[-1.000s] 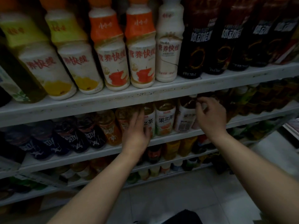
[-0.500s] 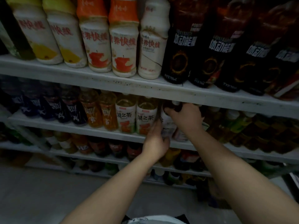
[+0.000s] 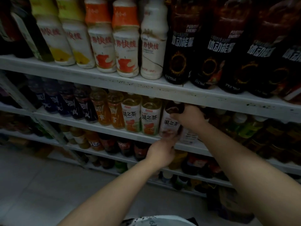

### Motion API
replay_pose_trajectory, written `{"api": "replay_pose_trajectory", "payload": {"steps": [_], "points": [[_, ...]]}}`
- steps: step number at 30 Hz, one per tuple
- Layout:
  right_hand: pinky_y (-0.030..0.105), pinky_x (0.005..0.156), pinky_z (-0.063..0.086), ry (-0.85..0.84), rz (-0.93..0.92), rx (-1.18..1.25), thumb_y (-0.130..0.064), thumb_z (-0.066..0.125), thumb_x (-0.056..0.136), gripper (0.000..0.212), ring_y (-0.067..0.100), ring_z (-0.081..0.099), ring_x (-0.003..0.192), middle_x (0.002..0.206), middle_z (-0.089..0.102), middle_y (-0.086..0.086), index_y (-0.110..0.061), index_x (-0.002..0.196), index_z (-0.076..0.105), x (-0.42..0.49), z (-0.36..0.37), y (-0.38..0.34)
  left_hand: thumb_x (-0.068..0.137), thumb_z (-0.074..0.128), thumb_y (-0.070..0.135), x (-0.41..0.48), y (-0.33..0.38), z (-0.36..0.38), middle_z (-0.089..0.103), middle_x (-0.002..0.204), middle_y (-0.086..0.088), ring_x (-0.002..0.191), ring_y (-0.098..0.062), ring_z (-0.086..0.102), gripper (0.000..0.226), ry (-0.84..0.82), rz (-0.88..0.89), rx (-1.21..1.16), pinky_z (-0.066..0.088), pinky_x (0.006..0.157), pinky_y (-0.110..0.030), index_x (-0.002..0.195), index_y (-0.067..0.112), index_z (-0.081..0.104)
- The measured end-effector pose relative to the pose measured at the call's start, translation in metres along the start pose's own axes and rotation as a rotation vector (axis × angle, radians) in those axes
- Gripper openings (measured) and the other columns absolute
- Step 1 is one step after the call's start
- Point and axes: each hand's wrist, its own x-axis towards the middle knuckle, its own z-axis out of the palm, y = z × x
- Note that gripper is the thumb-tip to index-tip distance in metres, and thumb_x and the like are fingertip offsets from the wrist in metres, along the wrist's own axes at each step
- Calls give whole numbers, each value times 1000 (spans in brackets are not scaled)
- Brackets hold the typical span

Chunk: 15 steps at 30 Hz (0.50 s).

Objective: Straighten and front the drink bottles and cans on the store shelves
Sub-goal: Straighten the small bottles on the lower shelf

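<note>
A dark-topped tea bottle with a white label (image 3: 169, 123) stands at the front of the second shelf (image 3: 114, 128), just right of two matching yellow tea bottles (image 3: 150, 117). My right hand (image 3: 189, 117) grips its neck and shoulder from the right. My left hand (image 3: 162, 153) holds its base from below, fingers curled around the bottom edge. The label faces outward. Orange bottles (image 3: 114, 110) and dark blue-labelled bottles (image 3: 71, 103) fill the row to the left.
The top shelf (image 3: 162, 90) carries white milk-drink bottles (image 3: 126, 44) and tall black energy-drink bottles (image 3: 180, 46). Green and dark bottles (image 3: 249, 126) crowd the second shelf at right. Lower shelves hold cola and mixed bottles (image 3: 123, 145). Pale floor tiles (image 3: 40, 185) lie below.
My view has swung right and closer. My left hand slid from the yellow tea bottles down to the white-labelled bottle's base; my right hand took its neck, and its label now faces front.
</note>
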Motion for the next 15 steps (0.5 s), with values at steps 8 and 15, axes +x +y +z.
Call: {"api": "replay_pose_trajectory", "payload": {"steps": [8,15], "points": [[9,87,41,190,-233,35,-15,56,90,35,3,54,103,117,61,-3,-18,125,58,-37,-29,38,85,62,16,20,-1,-44,50,134,-10,105,-27,59,49,517,55,61,53,79,-34,132,9,50],[27,70,45,446,12,-21,-56,61,78,39,16,60,91,94,61,-7,-24,101,60,-53,-40,67,83,61,49,65,6,-56,49,133,-3,119,-24,50,63,294,-174,116,46,94,-40,137,25,36]]}}
